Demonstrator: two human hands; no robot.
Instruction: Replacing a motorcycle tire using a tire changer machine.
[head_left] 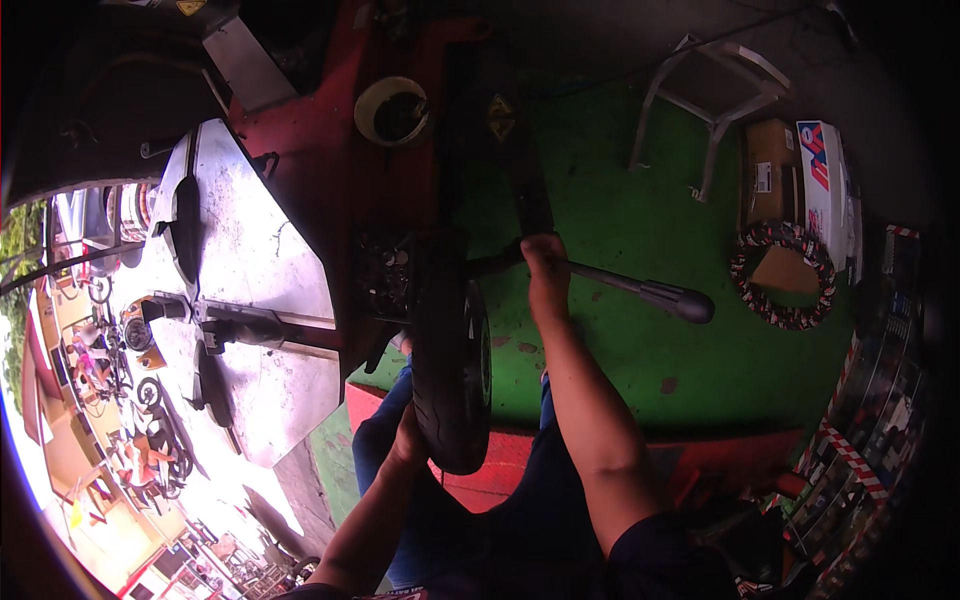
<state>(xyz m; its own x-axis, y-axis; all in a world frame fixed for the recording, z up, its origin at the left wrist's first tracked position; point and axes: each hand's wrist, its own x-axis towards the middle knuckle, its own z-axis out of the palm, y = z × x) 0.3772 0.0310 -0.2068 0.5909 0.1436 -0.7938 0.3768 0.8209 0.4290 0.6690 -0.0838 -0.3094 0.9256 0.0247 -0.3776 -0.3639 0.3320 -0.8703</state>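
Sleeve (665,560) | tyre (440,365): long axis forward | left hand (408,438): touching, grip unclear | right hand (546,258): clasping lever (645,288), tip rightward

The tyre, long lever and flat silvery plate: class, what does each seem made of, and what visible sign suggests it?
Tyre: probably rubber, black and dull, with a grooved tread.
Lever: likely a metal rod, being slim and straight; its thick, smooth dark grip could be plastic or rubber.
Plate: apparently bare metal, worn; it gleams brightly and bears dark scuffs.
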